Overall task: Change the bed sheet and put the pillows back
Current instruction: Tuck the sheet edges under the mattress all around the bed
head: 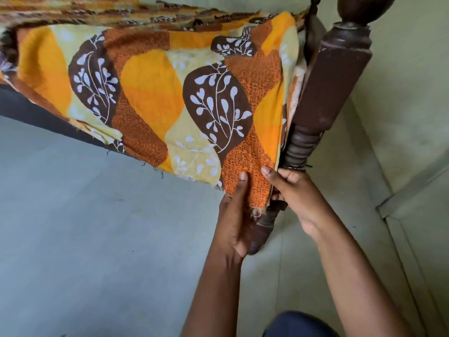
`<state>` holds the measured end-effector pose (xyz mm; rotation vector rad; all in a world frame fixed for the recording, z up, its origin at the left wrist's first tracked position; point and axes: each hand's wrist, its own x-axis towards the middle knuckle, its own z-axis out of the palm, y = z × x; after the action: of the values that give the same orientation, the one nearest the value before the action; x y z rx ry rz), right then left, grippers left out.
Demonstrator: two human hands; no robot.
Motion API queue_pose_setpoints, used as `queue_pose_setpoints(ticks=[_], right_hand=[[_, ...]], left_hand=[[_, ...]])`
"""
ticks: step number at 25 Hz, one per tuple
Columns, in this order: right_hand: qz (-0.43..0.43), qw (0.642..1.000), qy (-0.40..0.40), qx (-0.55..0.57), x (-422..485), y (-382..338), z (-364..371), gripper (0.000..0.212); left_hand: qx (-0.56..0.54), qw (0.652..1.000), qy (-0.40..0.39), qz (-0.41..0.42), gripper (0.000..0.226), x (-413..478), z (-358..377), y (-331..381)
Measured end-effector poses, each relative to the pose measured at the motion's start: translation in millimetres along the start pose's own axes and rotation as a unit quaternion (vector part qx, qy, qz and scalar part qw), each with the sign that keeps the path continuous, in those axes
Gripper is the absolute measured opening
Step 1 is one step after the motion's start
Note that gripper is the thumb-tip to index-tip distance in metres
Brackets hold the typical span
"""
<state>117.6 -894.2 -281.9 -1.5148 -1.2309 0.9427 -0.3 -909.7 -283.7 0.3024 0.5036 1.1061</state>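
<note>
Snagging looks likely: left hand (233, 222) and right hand (298, 193) pinch the frayed corner of the bed sheet (150, 93), thumbs against fingers (291, 173), just beside the carved bedpost (335, 76).

Matt woven cloth for the bed sheet (155, 93), printed orange, yellow and brown, frayed along the lower edge. Dark turned wood for the bedpost (332, 76), upper right, worn, dull sheen. Smooth, faintly glossy floor (73, 227), lower left.

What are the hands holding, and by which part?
Both hold the bed sheet at its lower corner beside the bedpost: the left hand pinches the hem, the right hand grips the side edge.
</note>
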Motion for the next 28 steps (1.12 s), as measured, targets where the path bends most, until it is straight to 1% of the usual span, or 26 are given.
queue_pose_setpoints(ticks=[1, 2, 4, 5, 7, 9, 11, 13, 14, 16, 17, 18, 19, 20, 21, 22, 23, 24, 25, 26, 28], right_hand=[[0.009, 1.0, -0.001, 0.008, -1.5, -1.1, -1.1, 0.045], [0.006, 1.0, 0.019, 0.0, -4.9, -2.5, -2.8, 0.045], [-0.047, 0.989, 0.103, -0.091, -15.6, -6.3, -2.8, 0.027], [-0.088, 0.975, 0.142, -0.143, -21.5, -10.6, -0.3, 0.026], [-0.157, 0.943, 0.201, -0.215, -28.8, -23.5, 10.4, 0.047], [-0.174, 0.925, 0.237, -0.241, -27.2, -36.6, 19.3, 0.057], [-0.159, 0.923, 0.238, -0.258, -20.1, -42.3, 22.2, 0.06], [-0.141, 0.93, 0.212, -0.264, -15.6, -39.6, 18.0, 0.061], [-0.133, 0.935, 0.198, -0.262, -14.2, -36.9, 15.0, 0.061], [-0.125, 0.939, 0.184, -0.263, -11.1, -32.9, 9.2, 0.06], [-0.127, 0.939, 0.183, -0.263, -9.2, -31.8, 7.3, 0.06], [-0.129, 0.939, 0.184, -0.262, -7.4, -30.9, 6.0, 0.06], [-0.131, 0.939, 0.184, -0.26, -5.2, -30.0, 5.1, 0.06], [-0.135, 0.938, 0.187, -0.261, -3.1, -28.6, 4.8, 0.059], [-0.14, 0.936, 0.192, -0.261, -0.4, -26.0, 4.8, 0.059], [-0.144, 0.935, 0.198, -0.257, 2.0, -23.8, 5.1, 0.058], [-0.144, 0.935, 0.204, -0.25, 5.5, -21.3, 5.3, 0.057], [-0.139, 0.936, 0.21, -0.245, 9.1, -19.5, 5.4, 0.055], [-0.131, 0.937, 0.215, -0.242, 12.0, -18.4, 5.5, 0.054], [-0.126, 0.937, 0.218, -0.243, 13.9, -17.9, 5.5, 0.053], [-0.131, 0.934, 0.221, -0.248, 15.7, -17.7, 5.4, 0.052]], left_hand=[[-0.017, 1.0, -0.01, -0.007, 0.032, -0.3, 7.3, -1.0], [-0.024, 1.0, -0.002, -0.002, 0.031, -2.4, 13.5, -3.3], [-0.036, 0.999, 0.016, 0.015, 0.026, -5.4, 16.6, -9.1], [-0.033, 0.999, 0.016, 0.021, 0.022, -7.0, 16.7, -10.6], [-0.016, 0.999, 0.029, 0.032, 0.018, -7.5, 16.4, -11.8], [0.032, 0.997, 0.057, 0.046, 0.014, -5.7, 16.2, -13.9], [0.082, 0.991, 0.088, 0.051, 0.012, -3.7, 12.4, -15.4], [0.131, 0.985, 0.107, 0.027, 0.016, -4.5, 0.3, -11.8], [0.155, 0.981, 0.12, 0.01, 0.013, -4.5, -8.1, -8.6], [0.211, 0.962, 0.173, -0.002, 0.02, -3.6, -26.9, -2.6], [0.241, 0.944, 0.225, 0.033, 0.022, -4.1, -34.2, 0.9], [0.26, 0.919, 0.28, 0.096, 0.018, -4.6, -36.4, 6.8], [0.262, 0.903, 0.298, 0.166, 0.012, -7.2, -30.2, 15.8], [0.26, 0.899, 0.281, 0.211, 0.011, -8.2, -20.4, 25.2], [0.237, 0.914, 0.242, 0.222, 0.015, -7.3, -7.1, 34.8], [0.195, 0.942, 0.191, 0.195, 0.018, -4.0, 7.2, 43.5], [0.149, 0.968, 0.144, 0.141, 0.022, 0.1, 21.6, 50.9], [0.109, 0.984, 0.111, 0.09, 0.03, 3.4, 33.9, 56.4], [0.081, 0.991, 0.091, 0.051, 0.04, 6.2, 40.9, 60.3], [0.061, 0.994, 0.083, 0.032, 0.05, 8.5, 43.3, 62.3], [0.028, 0.997, 0.072, 0.022, 0.063, 14.3, 42.2, 64.9]])
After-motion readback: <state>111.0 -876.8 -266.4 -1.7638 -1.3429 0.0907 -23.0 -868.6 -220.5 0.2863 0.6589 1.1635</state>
